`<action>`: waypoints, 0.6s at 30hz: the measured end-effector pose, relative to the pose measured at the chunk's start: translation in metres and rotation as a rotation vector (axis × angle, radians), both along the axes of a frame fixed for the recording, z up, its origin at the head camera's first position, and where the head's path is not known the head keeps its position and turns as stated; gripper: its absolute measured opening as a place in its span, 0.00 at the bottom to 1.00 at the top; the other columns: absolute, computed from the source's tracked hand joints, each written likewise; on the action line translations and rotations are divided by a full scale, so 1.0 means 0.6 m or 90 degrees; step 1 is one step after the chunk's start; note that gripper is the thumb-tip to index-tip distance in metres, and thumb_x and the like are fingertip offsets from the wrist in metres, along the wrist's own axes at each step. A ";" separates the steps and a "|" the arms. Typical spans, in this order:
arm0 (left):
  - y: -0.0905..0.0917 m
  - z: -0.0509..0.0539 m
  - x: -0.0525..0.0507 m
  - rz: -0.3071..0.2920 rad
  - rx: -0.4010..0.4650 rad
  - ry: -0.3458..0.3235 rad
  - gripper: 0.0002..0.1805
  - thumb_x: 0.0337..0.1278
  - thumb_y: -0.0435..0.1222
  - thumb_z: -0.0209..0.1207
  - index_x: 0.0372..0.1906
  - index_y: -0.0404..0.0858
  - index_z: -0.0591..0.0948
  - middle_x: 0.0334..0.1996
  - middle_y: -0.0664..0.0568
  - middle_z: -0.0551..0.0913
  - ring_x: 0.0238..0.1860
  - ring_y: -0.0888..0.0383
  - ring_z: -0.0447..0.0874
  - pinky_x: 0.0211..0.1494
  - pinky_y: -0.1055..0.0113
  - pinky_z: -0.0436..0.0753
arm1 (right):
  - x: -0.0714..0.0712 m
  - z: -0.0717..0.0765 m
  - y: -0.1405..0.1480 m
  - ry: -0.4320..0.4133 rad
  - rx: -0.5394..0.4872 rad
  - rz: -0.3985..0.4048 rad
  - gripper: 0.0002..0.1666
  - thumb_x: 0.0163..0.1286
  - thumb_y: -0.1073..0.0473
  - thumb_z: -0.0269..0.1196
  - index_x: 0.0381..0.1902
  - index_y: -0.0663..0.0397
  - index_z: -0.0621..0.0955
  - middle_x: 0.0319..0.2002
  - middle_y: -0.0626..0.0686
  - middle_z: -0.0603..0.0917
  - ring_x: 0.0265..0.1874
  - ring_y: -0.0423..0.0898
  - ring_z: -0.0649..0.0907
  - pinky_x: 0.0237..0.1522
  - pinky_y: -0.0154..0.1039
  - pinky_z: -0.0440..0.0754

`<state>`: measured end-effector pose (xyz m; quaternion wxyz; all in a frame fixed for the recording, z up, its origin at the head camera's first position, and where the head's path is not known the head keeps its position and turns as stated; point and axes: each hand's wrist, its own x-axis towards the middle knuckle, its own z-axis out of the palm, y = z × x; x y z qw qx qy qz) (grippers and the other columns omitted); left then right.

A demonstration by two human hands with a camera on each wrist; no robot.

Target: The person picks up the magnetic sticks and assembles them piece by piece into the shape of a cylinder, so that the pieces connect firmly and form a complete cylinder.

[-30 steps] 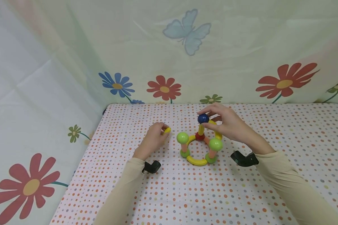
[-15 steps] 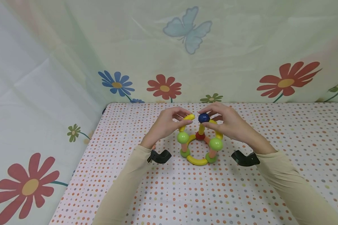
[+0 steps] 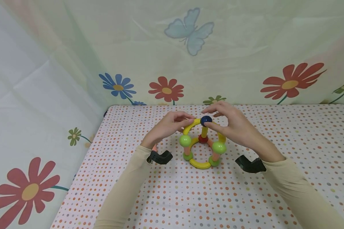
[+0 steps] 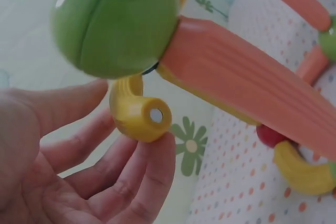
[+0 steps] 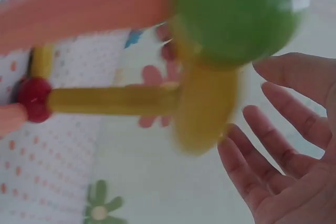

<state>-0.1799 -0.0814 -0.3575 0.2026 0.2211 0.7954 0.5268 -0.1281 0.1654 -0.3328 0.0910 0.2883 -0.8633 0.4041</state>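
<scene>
A magnetic ball-and-rod frame stands on the table. On the upright yellow rod (image 3: 204, 132) sits a blue ball (image 3: 206, 121); a red ball (image 3: 203, 139) is at its foot. Two light green balls (image 3: 185, 140) top salmon rods (image 3: 216, 156) nearer me. My left hand (image 3: 172, 124) pinches a curved yellow rod (image 3: 190, 126), whose far end meets the blue ball. In the left wrist view, this rod's near end (image 4: 156, 115) shows a bare silver disc. My right hand (image 3: 233, 124) is beside the blue ball with fingers spread; another curved yellow rod (image 3: 222, 137) is partly hidden behind it.
Curved yellow rods (image 3: 200, 164) and darker green pieces (image 3: 188, 156) make up the frame's base ring. A salmon piece (image 3: 154, 147) shows partly behind my left wrist. The dotted tabletop (image 3: 166, 197) meets a flowered curtain (image 3: 235, 73) at the back.
My left hand has brought the curved yellow rod from the left of the frame up to the blue ball. My right fingers have lifted slightly from the ball.
</scene>
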 end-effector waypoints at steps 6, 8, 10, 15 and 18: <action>-0.006 -0.004 -0.005 0.008 0.045 -0.068 0.19 0.78 0.37 0.58 0.66 0.34 0.80 0.54 0.43 0.88 0.49 0.53 0.86 0.58 0.47 0.84 | 0.032 0.040 -0.040 0.079 0.030 0.103 0.19 0.63 0.71 0.75 0.52 0.55 0.86 0.50 0.50 0.83 0.48 0.46 0.82 0.48 0.48 0.84; -0.005 -0.001 -0.005 0.010 0.048 -0.077 0.19 0.79 0.36 0.56 0.67 0.33 0.79 0.55 0.42 0.87 0.49 0.54 0.86 0.55 0.54 0.85 | 0.040 0.042 -0.055 0.063 0.062 0.135 0.18 0.64 0.68 0.75 0.52 0.54 0.87 0.51 0.49 0.82 0.48 0.43 0.82 0.47 0.45 0.84; -0.004 0.002 -0.004 0.012 0.051 -0.083 0.19 0.80 0.35 0.54 0.67 0.32 0.79 0.55 0.41 0.87 0.49 0.54 0.86 0.52 0.59 0.85 | 0.044 0.039 -0.066 0.053 0.100 0.153 0.17 0.64 0.67 0.76 0.51 0.54 0.87 0.53 0.50 0.81 0.44 0.42 0.83 0.45 0.43 0.85; -0.003 0.006 -0.004 0.016 0.060 -0.099 0.18 0.78 0.33 0.56 0.64 0.31 0.81 0.55 0.41 0.88 0.49 0.53 0.87 0.49 0.63 0.86 | 0.045 0.023 -0.081 0.047 0.170 0.171 0.14 0.63 0.66 0.77 0.47 0.57 0.88 0.51 0.51 0.81 0.44 0.45 0.84 0.45 0.40 0.86; -0.001 0.007 -0.004 0.018 0.063 -0.108 0.17 0.76 0.32 0.57 0.63 0.31 0.82 0.55 0.41 0.88 0.49 0.53 0.87 0.49 0.62 0.86 | 0.043 0.018 -0.083 0.057 0.182 0.173 0.14 0.62 0.67 0.77 0.46 0.58 0.88 0.50 0.51 0.82 0.48 0.47 0.83 0.47 0.40 0.86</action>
